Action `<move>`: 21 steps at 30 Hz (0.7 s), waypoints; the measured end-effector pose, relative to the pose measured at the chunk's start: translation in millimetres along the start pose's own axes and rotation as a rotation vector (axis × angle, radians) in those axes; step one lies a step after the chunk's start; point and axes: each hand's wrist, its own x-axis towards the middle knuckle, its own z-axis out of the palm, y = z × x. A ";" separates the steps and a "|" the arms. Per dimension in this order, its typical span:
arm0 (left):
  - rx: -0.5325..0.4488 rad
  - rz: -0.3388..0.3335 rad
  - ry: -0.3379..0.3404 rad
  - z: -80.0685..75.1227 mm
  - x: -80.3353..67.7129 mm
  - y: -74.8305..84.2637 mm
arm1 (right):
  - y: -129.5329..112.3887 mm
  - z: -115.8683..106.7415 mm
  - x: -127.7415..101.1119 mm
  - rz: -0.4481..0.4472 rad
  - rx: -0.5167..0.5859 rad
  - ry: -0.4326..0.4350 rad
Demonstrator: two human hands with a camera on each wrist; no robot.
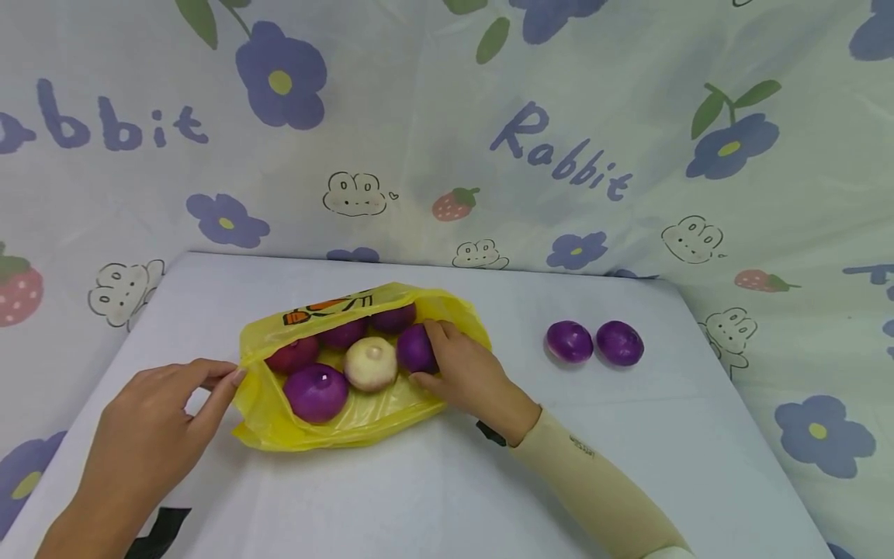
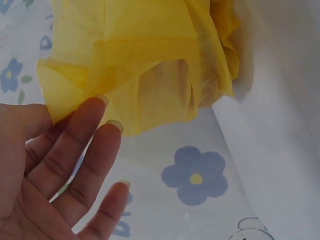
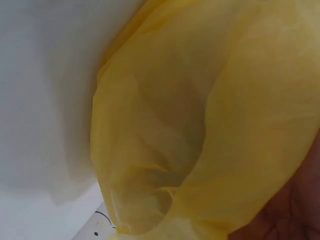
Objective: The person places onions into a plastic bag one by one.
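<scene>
A yellow plastic bag (image 1: 279, 423) lies open on the white table (image 1: 663, 458). Inside it are several purple onions and one white onion (image 1: 370, 363). My right hand (image 1: 423, 352) reaches into the bag's mouth, its fingers curled round a purple onion (image 1: 414, 347). My left hand (image 1: 230, 376) pinches the bag's left rim between thumb and fingers. In the left wrist view the fingertips (image 2: 100, 102) touch the bag (image 2: 150, 50). The right wrist view shows mostly the bag (image 3: 200, 125), with a bit of my palm at the lower right.
Two more purple onions (image 1: 569, 341) (image 1: 619, 342) sit side by side on the table right of the bag. A cloth (image 1: 447, 116) printed with flowers, strawberries and rabbits hangs behind and around the table. A black strap (image 1: 162, 528) shows by my left wrist.
</scene>
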 end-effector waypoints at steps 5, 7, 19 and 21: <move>0.006 -0.015 -0.015 -0.2 -0.8 0.9 | 1.0 2.5 2.1 -0.006 0.002 0.013; 0.008 -0.021 -0.020 -0.2 -0.8 1.1 | 1.1 3.2 2.7 -0.007 0.003 0.018; 0.016 -0.046 -0.050 0.7 -1.0 1.4 | 2.5 10.3 5.9 0.005 -0.003 0.041; 0.017 -0.048 -0.051 1.0 -1.0 1.3 | 2.7 11.2 6.5 0.001 -0.016 0.046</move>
